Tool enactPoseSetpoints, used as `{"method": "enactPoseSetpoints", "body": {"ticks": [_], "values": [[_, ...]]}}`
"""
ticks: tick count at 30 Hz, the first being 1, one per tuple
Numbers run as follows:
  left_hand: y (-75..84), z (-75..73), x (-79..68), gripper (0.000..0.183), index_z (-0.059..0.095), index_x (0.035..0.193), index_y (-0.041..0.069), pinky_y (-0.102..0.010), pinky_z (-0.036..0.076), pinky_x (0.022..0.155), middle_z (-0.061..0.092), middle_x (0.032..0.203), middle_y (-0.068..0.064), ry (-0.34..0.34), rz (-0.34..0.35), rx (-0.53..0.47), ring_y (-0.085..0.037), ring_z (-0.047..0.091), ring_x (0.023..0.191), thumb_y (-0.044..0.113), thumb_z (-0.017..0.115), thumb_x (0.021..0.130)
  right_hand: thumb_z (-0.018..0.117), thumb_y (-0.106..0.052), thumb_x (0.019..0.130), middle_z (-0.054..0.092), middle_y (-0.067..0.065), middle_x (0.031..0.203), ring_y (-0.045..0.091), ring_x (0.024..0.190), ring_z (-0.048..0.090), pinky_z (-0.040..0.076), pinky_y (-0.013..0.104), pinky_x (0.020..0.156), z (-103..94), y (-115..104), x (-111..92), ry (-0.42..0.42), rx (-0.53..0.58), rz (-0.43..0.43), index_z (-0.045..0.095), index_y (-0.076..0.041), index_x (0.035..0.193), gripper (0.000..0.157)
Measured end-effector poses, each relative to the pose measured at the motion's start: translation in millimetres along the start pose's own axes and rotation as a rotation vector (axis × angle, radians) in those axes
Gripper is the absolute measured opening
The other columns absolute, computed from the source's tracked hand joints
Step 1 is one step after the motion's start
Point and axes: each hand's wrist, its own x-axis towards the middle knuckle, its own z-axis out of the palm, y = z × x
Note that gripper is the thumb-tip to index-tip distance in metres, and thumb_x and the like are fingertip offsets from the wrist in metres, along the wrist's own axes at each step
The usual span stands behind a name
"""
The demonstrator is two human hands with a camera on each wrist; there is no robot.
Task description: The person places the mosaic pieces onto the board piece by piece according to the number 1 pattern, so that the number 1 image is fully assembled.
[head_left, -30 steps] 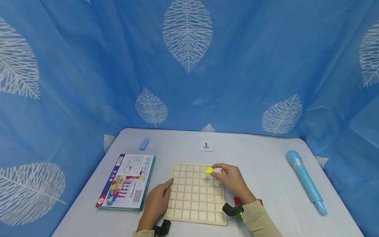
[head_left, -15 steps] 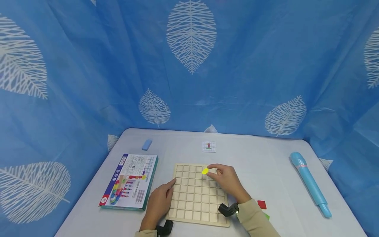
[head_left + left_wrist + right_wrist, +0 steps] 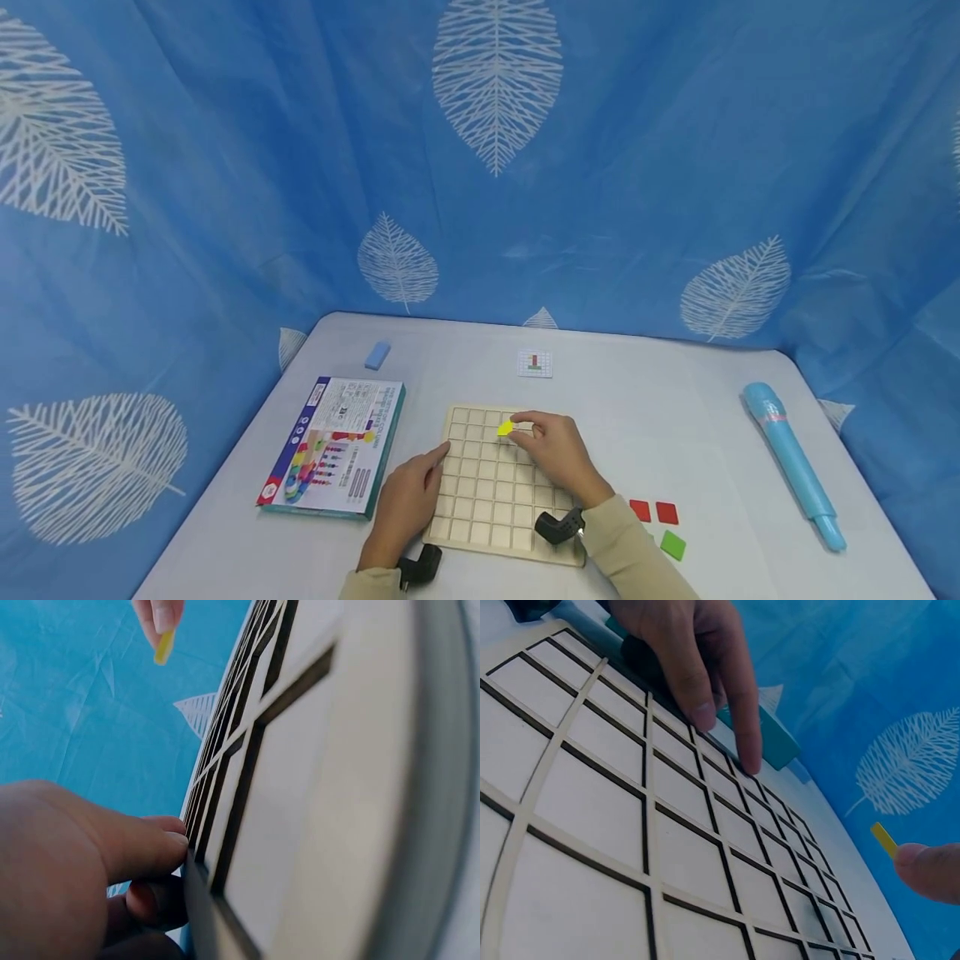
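Thumb and fingertip of my right hand (image 3: pixel 558 450) pinch a small yellow square tile (image 3: pixel 505 428) over the far rows of a wooden grid board (image 3: pixel 483 510). In the right wrist view, the tile (image 3: pixel 885 839) stands on edge at the thumb tip, raised over the board's far side. My left hand (image 3: pixel 408 500) rests along the board's left edge. Its extended index finger and thumb touch the rim, as the right wrist view shows, while the other fingers tuck lower in the left wrist view. The squares of the board that show hold no tiles.
Red tiles (image 3: pixel 667 512) and a green tile (image 3: pixel 672 545) lie by the right sleeve, another piece partly hidden. A printed pattern card (image 3: pixel 535 363) lies behind the board. Left are a toy box (image 3: pixel 337 446) and a blue block (image 3: pixel 377 355); far right, a blue toy microphone (image 3: pixel 793 467).
My right hand has carried the yellow tile leftward across the board's far rows. The red and green tiles have come out from behind the right forearm. The left hand keeps its place on the edge.
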Motion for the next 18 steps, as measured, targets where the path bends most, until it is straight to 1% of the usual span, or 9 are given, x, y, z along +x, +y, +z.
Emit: {"method": "enactPoseSetpoints", "body": {"ticks": [2, 7, 10, 14, 18], "values": [[0.9, -0.1, 0.2, 0.035, 0.068, 0.137, 0.016, -0.032, 0.044, 0.066, 0.065, 0.085, 0.006, -0.004, -0.005, -0.004, -0.009, 0.052, 0.073, 0.016, 0.063, 0.101, 0.079, -0.025, 0.09, 0.036, -0.008, 0.051, 0.006, 0.044, 0.028, 0.028, 0.024, 0.045, 4.0, 0, 1, -0.006, -0.001, 0.006, 0.078, -0.014, 0.115, 0.027], [0.0, 2.2, 0.1, 0.035, 0.068, 0.136, 0.017, -0.036, 0.05, 0.072, 0.072, 0.1, 0.001, -0.027, -0.026, -0.012, -0.009, 0.06, 0.082, 0.017, 0.063, 0.102, 0.079, -0.027, 0.091, 0.037, -0.009, 0.051, 0.006, 0.044, 0.028, 0.028, 0.024, 0.044, 14.3, -1, 0, -0.02, -0.025, 0.003, 0.078, -0.014, 0.114, 0.027], [-1.3, 3.8, 0.6, 0.036, 0.067, 0.138, 0.017, -0.035, 0.049, 0.071, 0.07, 0.094, 0.003, -0.05, -0.032, -0.009, -0.009, 0.059, 0.08, 0.018, 0.062, 0.102, 0.08, -0.028, 0.09, 0.038, -0.01, 0.05, 0.005, 0.043, 0.029, 0.027, 0.024, 0.043, 19.6, -2, 0, -0.002, -0.048, -0.002, 0.079, -0.015, 0.111, 0.025], [-1.4, 3.4, 1.8, 0.036, 0.066, 0.139, 0.017, -0.032, 0.045, 0.067, 0.064, 0.085, 0.007, -0.054, -0.036, -0.003, -0.008, 0.053, 0.073, 0.019, 0.062, 0.103, 0.08, -0.027, 0.089, 0.039, -0.01, 0.05, 0.005, 0.043, 0.03, 0.027, 0.024, 0.043, 26.1, -1, 2, 0.021, -0.077, -0.004, 0.079, -0.017, 0.108, 0.022], [-0.5, 1.9, 2.1, 0.036, 0.066, 0.138, 0.017, -0.032, 0.047, 0.068, 0.066, 0.087, 0.006, -0.046, -0.043, -0.002, -0.008, 0.053, 0.074, 0.019, 0.062, 0.102, 0.08, -0.027, 0.089, 0.039, -0.01, 0.05, 0.005, 0.043, 0.03, 0.027, 0.024, 0.043, 32.5, 1, 5, 0.04, -0.087, 0.002, 0.079, -0.016, 0.109, 0.023]]}}
